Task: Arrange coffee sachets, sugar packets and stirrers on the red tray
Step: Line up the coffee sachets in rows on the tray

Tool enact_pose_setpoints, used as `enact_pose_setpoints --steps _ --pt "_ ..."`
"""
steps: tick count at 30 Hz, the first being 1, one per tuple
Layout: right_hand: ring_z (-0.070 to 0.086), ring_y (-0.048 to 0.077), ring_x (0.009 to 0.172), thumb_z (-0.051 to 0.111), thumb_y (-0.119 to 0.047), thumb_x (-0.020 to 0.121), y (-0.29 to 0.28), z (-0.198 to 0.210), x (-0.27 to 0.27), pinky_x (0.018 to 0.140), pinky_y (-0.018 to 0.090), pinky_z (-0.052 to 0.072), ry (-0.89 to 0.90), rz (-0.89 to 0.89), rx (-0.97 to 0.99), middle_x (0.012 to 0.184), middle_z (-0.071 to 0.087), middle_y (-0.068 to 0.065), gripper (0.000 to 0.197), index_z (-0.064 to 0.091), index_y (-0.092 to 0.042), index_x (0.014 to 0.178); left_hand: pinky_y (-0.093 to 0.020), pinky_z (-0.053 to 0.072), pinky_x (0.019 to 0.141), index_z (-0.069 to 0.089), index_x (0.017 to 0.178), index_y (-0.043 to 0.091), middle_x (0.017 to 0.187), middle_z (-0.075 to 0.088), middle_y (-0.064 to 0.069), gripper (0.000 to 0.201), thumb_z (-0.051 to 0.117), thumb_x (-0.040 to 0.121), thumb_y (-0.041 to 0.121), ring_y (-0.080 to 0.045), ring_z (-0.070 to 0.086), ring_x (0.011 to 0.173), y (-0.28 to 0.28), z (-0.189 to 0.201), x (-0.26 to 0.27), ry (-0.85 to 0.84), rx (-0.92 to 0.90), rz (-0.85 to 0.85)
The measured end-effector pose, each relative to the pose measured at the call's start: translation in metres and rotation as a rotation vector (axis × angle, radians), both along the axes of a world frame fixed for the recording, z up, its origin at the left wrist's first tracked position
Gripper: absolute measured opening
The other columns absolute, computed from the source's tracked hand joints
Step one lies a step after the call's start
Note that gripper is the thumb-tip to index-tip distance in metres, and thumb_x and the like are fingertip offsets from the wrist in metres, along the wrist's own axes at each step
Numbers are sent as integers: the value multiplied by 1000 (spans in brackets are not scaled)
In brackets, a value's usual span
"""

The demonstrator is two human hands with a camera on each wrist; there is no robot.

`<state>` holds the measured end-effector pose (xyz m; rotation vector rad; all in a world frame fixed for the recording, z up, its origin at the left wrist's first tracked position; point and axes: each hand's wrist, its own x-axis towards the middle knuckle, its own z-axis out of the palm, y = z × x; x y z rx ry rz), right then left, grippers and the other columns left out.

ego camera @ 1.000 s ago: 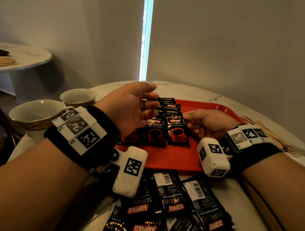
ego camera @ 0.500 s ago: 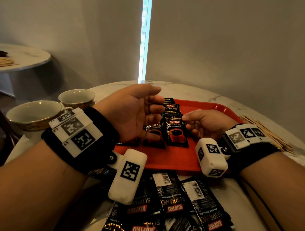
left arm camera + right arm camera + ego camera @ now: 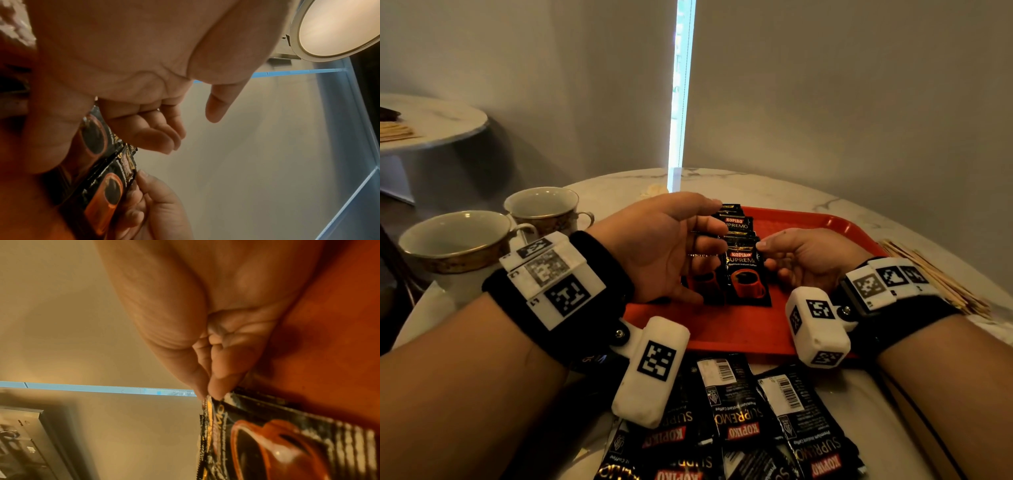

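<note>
**Sachets lined up on the tray**

Head view: the right hand (image 3: pixel 811 260) pinches the front coffee sachet (image 3: pixel 746 277) on the red tray (image 3: pixel 808 226); the left hand (image 3: pixel 667 246) hovers loosely open alongside.

Left wrist view: relaxed fingers (image 3: pixel 148 129) hold nothing.

Right wrist view: fingertips (image 3: pixel 218 386) grip the sachet's top edge.

Red tray, black sachets, pale marble.

I see a plain red tray (image 3: pixel 739 329) mid-frame, carrying black sachets (image 3: pixel 746 274) printed with a red cup, red logo band and gold lettering. At the bottom of the frame, loose sachets (image 3: pixel 736 404) show black backs with white barcode labels. The table (image 3: pixel 774 188) is white marble with faint grey veins. At left, cups (image 3: pixel 455 240) are cream with gold rims. Both wristbands (image 3: pixel 558 291) are black, bearing white blocks with black square-code patterns. At right, the stirrers (image 3: pixel 935 277) are tan.
</note>
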<state>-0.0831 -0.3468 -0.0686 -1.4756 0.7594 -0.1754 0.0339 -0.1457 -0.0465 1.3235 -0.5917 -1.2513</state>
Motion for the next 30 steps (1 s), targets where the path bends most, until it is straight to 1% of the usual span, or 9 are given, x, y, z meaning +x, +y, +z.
enact_pose_setpoints --steps 3,10,15,17,18,20,23,26,30 --pt "57 4 45 64 -7 93 -1 0 0 37 13 41 5 4 7 56 63 -1 4 62 -7 89 -53 43 92 64 87 22 79 62 4 28 61 74 46 -13 61 72 0 0 -1 -2 3 9" --pt "56 4 45 65 -11 93 -3 -1 1 37 13 41 12 20 27 59 64 -1 8 63 -8 85 -57 44 94 64 89 21 82 63 3 28 62 76 46 -14 61 74 2 1 1 16 -16 6" --pt "56 5 43 64 -16 93 -5 -1 2 36 13 40 -11 32 74 62 64 1 10 65 -8 87 -50 49 88 64 88 21 80 62 3 27 61 76 45 -14 60 73 3 3 -1 3 0 28" --pt "55 6 42 62 -18 94 -6 -1 2 36 14 39 -23 45 92 60 63 1 13 65 -9 85 -42 49 82 64 87 21 78 61 3 26 60 76 44 -13 58 70 4 6 -2 -8 -7 50" --pt "54 6 42 61 -18 95 -7 0 2 35 14 39 -28 44 96 58 61 0 17 64 -10 80 -37 47 77 63 86 21 77 60 4 26 60 76 44 -12 56 67 5 7 -2 -15 -20 77" --pt "52 6 41 59 -20 96 -6 0 1 35 14 37 -34 27 97 56 57 -1 25 60 -13 72 -30 39 65 62 84 20 73 58 5 24 59 74 42 -10 51 62 7 9 1 -23 -72 150" --pt "44 7 39 56 -23 98 -4 2 2 33 13 29 -49 -26 104 54 49 -2 30 52 -16 69 -23 33 54 59 79 20 69 54 5 17 58 79 37 -9 46 57 11 13 8 19 -173 245" --pt "38 6 41 54 -24 98 0 9 1 32 14 22 -87 -47 45 57 44 -4 25 51 -18 73 -20 32 50 57 79 19 68 54 5 22 51 92 36 -8 44 56 13 15 13 42 -190 327" --pt "37 9 49 54 -22 98 18 34 -5 36 17 23 -179 37 -154 60 42 -4 19 57 -17 81 -19 32 50 56 80 18 67 54 4 25 48 96 35 -6 43 55 13 14 15 62 -213 376"
